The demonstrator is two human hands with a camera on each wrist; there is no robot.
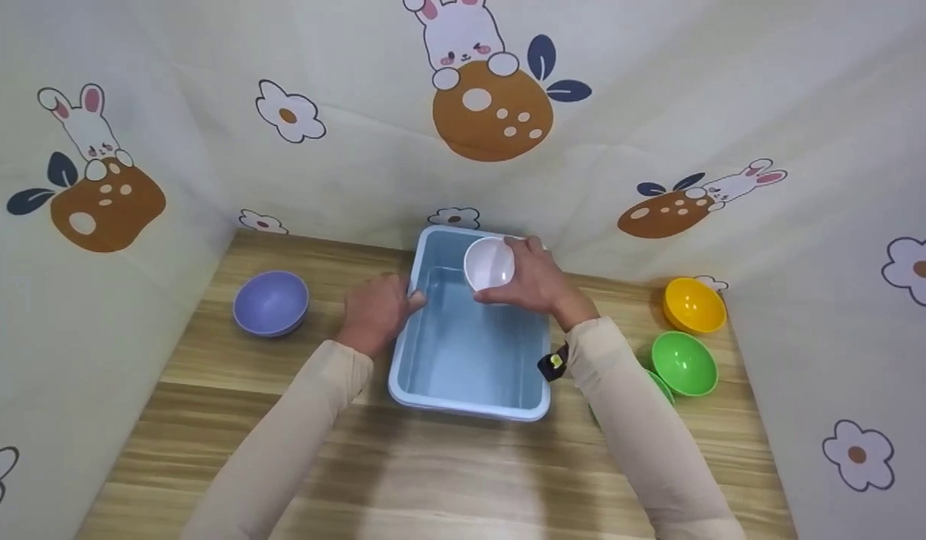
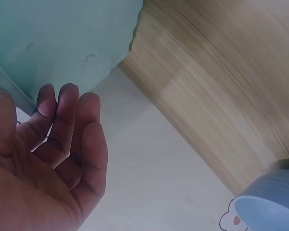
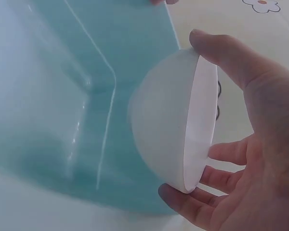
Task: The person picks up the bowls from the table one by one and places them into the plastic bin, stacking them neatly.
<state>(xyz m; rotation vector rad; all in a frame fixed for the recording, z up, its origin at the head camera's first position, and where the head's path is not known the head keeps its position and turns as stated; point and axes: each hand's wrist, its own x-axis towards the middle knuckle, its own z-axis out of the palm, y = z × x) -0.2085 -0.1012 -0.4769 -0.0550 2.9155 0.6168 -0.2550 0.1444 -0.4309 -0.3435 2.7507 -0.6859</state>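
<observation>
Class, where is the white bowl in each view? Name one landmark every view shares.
Head: the white bowl is near the centre, in the right hand.
Left wrist: not in this picture.
Right wrist: just right of centre.
Shared landmark: the blue tub, upper left in the left wrist view.

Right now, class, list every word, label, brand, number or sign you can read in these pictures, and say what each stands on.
No readable text anywhere.
Blue basin: faint marks, too blurred to read.
Black object by the right sleeve: yellow mark, too small to read.
Patterned cloth: rabbits, flowers, no words.
</observation>
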